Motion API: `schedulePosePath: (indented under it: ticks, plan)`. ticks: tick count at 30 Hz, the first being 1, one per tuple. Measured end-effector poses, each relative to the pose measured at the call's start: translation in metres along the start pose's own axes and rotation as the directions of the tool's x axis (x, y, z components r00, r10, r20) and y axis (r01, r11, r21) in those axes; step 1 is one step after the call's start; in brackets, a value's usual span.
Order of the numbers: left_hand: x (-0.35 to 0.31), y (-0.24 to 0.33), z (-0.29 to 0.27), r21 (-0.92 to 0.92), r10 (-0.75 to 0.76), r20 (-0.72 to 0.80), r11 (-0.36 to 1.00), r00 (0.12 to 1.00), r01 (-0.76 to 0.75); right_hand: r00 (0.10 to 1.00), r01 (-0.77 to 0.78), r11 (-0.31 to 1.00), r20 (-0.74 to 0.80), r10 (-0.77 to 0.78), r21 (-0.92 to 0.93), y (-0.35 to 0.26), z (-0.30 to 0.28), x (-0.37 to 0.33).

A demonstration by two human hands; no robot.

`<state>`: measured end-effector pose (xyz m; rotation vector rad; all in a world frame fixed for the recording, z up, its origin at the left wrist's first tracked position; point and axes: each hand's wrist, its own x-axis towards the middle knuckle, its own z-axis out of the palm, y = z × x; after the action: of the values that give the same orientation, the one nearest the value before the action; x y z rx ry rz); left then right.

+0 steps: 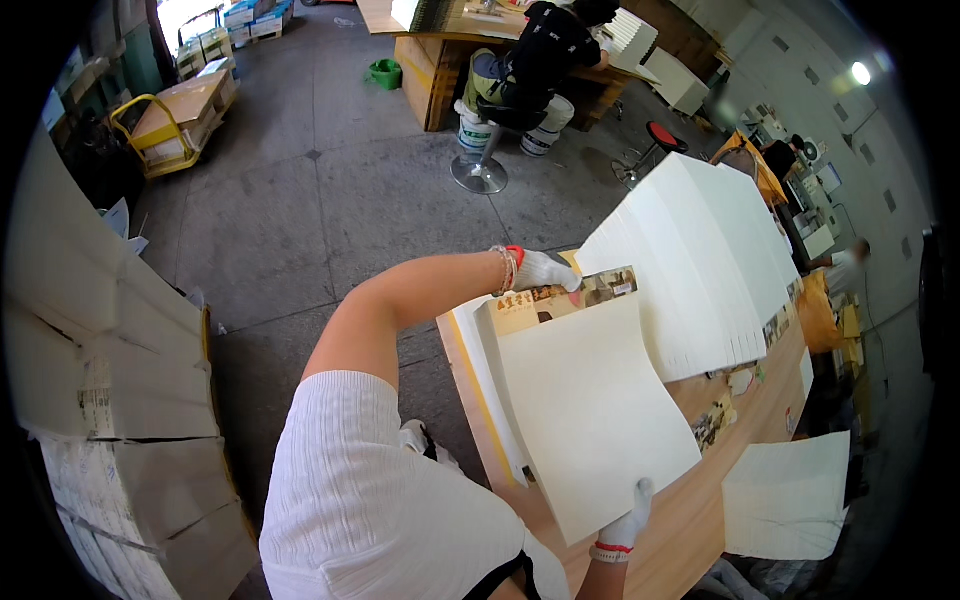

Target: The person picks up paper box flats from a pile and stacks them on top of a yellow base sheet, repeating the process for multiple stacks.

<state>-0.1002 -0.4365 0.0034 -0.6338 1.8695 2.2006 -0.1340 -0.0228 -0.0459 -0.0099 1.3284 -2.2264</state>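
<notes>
My left hand [548, 270], in a white glove, reaches to the far edge of a printed sheet [612, 287] with brown and dark pictures. Its fingers are closed at that edge, and their undersides are hidden. A large cream-white sheet [590, 400] covers most of the printed one and bows upward. At its near edge my right hand [630, 520], also gloved, grips it with the thumb on top. White sheets with a yellow edge lie beneath, along the left side of the wooden table [690, 540].
A tall, fanned stack of white sheets [690, 260] stands at the right. Another white stack [785, 495] lies near the lower right. Big wrapped stacks [130, 420] line the left. Ahead, a person [545, 55] sits on a stool at another table; a yellow-handled cart [170, 125] stands far left.
</notes>
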Motion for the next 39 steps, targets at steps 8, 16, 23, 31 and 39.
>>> schedulePosePath:
  ticks: [8,16,23,31,39]
  plan:
    - [0.046,-0.031,-0.055,-0.104,-0.024,0.04,0.994,0.999,0.028,0.997,-0.075,0.997,-0.033,0.074,-0.036,0.01,0.039,0.035]
    - [0.062,-0.046,-0.068,-0.15,-0.042,0.094,0.987,0.995,0.056,0.963,-0.269,0.959,0.02,0.269,0.089,0.021,0.036,0.048]
    - [0.05,-0.044,-0.071,-0.069,-0.08,0.047,0.994,0.996,0.084,0.982,-0.121,0.909,0.085,0.168,-0.4,0.051,-0.002,0.055]
    - [0.031,-0.103,-0.092,0.326,-0.028,0.016,0.945,0.999,0.021,0.986,-0.165,0.978,0.016,0.169,-0.125,0.056,0.003,0.053]
    - [0.032,-0.148,-0.109,-0.164,0.046,0.081,0.986,0.996,-0.032,0.985,-0.169,0.982,-0.013,0.171,0.081,0.064,-0.001,0.065]
